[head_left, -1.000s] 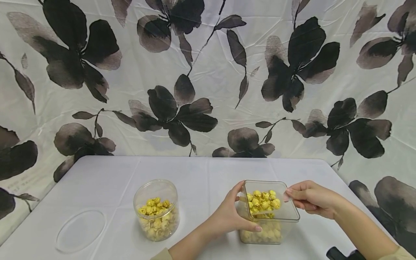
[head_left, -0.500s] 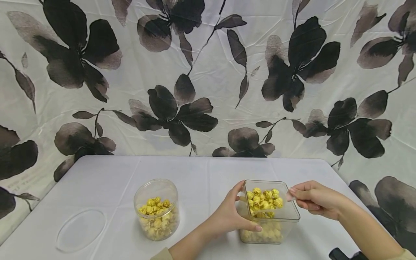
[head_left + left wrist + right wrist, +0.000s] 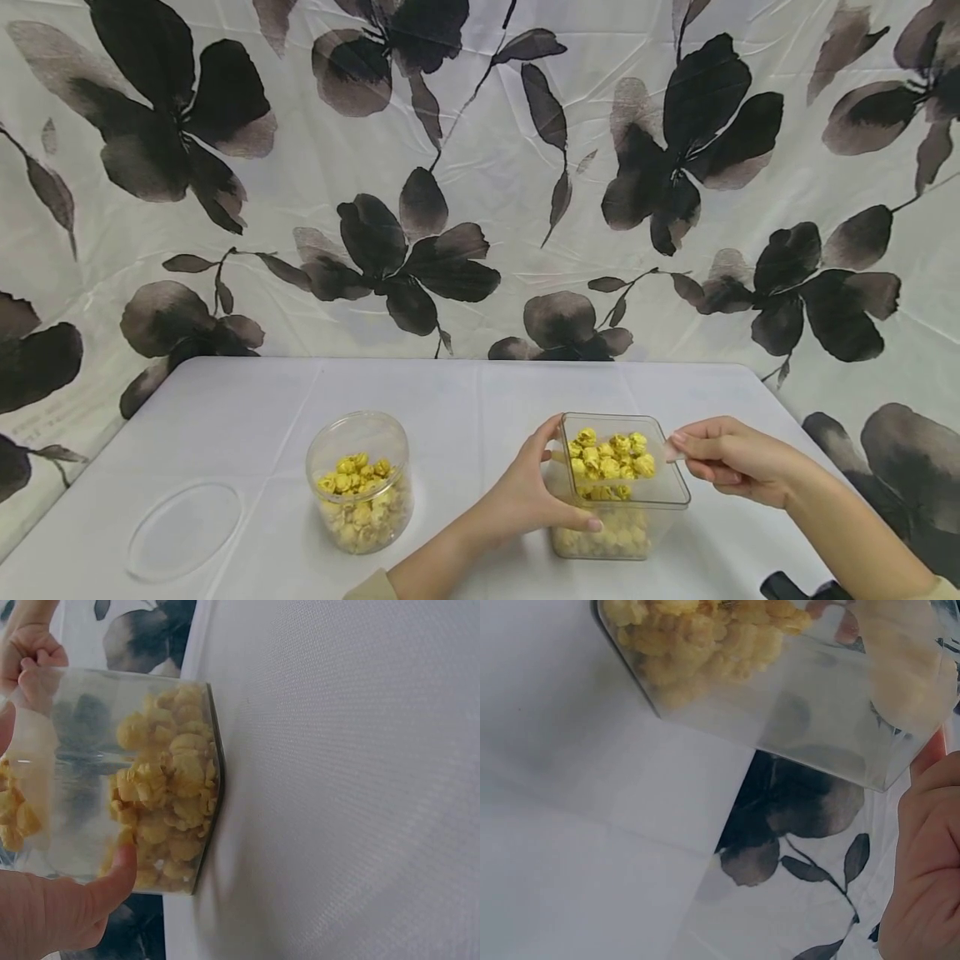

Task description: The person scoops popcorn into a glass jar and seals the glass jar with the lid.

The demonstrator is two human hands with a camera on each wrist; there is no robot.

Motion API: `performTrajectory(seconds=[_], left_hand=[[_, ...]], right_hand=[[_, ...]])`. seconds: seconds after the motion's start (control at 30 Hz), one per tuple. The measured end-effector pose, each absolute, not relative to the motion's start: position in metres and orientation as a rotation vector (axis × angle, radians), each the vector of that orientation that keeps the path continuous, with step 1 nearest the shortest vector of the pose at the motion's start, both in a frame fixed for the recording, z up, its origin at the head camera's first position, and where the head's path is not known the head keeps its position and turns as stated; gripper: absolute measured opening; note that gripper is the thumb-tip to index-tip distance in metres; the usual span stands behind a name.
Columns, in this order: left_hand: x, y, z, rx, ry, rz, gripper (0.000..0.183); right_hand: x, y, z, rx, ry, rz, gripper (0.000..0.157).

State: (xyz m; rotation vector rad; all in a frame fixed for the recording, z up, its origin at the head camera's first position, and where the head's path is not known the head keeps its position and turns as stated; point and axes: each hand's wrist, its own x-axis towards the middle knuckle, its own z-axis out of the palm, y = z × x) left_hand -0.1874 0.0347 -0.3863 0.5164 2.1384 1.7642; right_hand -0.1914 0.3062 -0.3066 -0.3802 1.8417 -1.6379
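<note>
My left hand (image 3: 517, 492) grips a clear square container (image 3: 671, 492) by its left side, thumb across the front. Yellow popcorn (image 3: 169, 787) fills its lower part. Between thumb and fingers, my right hand (image 3: 738, 458) pinches the end of a translucent whitish scoop (image 3: 907, 667) at the container's right rim. The scoop's wide part is inside the container, above the bottom layer, with popcorn pieces (image 3: 15, 814) near it. Whether all the upper popcorn lies on the scoop is hard to tell through the plastic.
Left of the container stands a round clear jar (image 3: 401, 500), open at the top and partly filled with popcorn. A clear round lid (image 3: 183, 533) lies on the white table (image 3: 450, 425) farther left. Something black (image 3: 780, 586) shows at the lower right edge.
My right hand has shifted slightly right with the scoop, and the upper popcorn in the container has moved and spread a little. My left hand has kept its grip on the container.
</note>
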Motion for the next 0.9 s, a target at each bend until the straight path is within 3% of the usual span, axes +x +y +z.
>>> performTrajectory(seconds=[0.9], left_hand=[[-0.1876,0.0346,-0.3850,0.498,2.142,1.760,0.111]], right_hand=[[-0.1913,0.3135,-0.3105,-0.364,1.752,-1.692,0.025]])
